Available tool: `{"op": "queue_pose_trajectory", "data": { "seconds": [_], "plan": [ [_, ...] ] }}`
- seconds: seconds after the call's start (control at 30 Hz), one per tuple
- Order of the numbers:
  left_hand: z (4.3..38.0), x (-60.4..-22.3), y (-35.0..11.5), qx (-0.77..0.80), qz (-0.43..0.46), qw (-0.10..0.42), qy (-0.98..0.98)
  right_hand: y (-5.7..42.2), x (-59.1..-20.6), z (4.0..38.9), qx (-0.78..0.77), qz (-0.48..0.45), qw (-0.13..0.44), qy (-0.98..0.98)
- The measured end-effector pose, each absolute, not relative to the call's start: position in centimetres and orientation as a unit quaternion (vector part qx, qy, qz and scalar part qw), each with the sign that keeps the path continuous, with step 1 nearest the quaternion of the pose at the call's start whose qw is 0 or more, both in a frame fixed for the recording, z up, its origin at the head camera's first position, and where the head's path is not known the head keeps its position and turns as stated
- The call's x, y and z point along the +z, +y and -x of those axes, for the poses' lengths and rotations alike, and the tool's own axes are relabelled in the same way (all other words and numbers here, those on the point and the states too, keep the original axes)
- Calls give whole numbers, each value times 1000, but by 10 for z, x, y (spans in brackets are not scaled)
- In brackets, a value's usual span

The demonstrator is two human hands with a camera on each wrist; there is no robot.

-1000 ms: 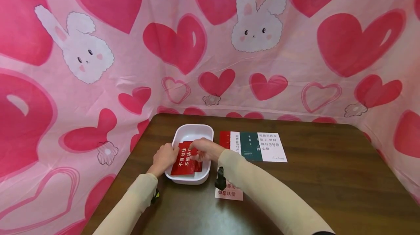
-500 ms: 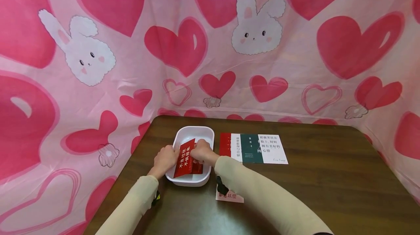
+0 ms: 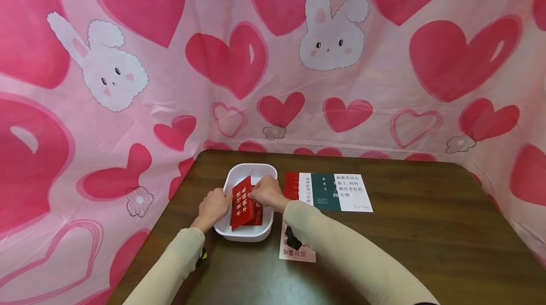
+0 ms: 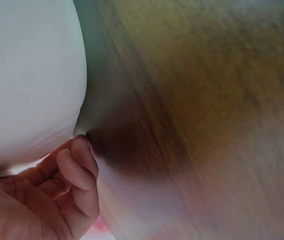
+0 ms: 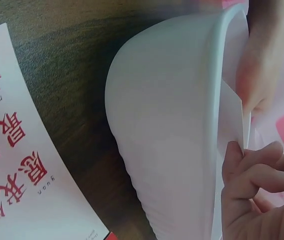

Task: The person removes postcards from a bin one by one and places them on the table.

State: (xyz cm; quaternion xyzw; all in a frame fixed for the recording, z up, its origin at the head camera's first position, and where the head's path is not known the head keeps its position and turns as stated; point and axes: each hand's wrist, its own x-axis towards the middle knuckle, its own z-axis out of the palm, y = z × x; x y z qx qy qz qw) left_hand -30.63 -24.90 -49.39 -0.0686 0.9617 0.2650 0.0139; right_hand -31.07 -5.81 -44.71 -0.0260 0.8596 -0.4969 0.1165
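Note:
A white plastic basin (image 3: 249,237) stands on the wooden table, its outer wall also filling much of the right wrist view. My left hand (image 3: 213,208) grips its left rim; curled fingers (image 4: 79,170) show against the wall in the left wrist view. Inside the basin, a red card (image 3: 241,204) with white Chinese characters stands tilted over another red card (image 3: 257,219). My right hand (image 3: 266,192) pinches the tilted card by its right edge, between thumb and finger. From the right wrist, the pale back of that card (image 5: 232,117) shows above the rim.
Right of the basin lies an overlapping row of cards, including a dark green card (image 3: 326,192) and a white card (image 3: 351,192). A pink card (image 3: 297,253) lies nearer, partly under my right sleeve. A heart-patterned cloth (image 3: 273,73) hangs behind the table.
My right hand came down onto the red card and pinched its right edge. The card has risen from lying low to a steeper tilt. My left hand stays at the rim.

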Motion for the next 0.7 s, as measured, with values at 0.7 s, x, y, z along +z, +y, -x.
{"op": "queue_pose_trajectory", "data": {
  "seconds": [0.7],
  "plan": [
    [306, -495, -248, 265, 78, 24, 961, -44, -442, 307, -510, 20, 90, 855]
  ]
}}
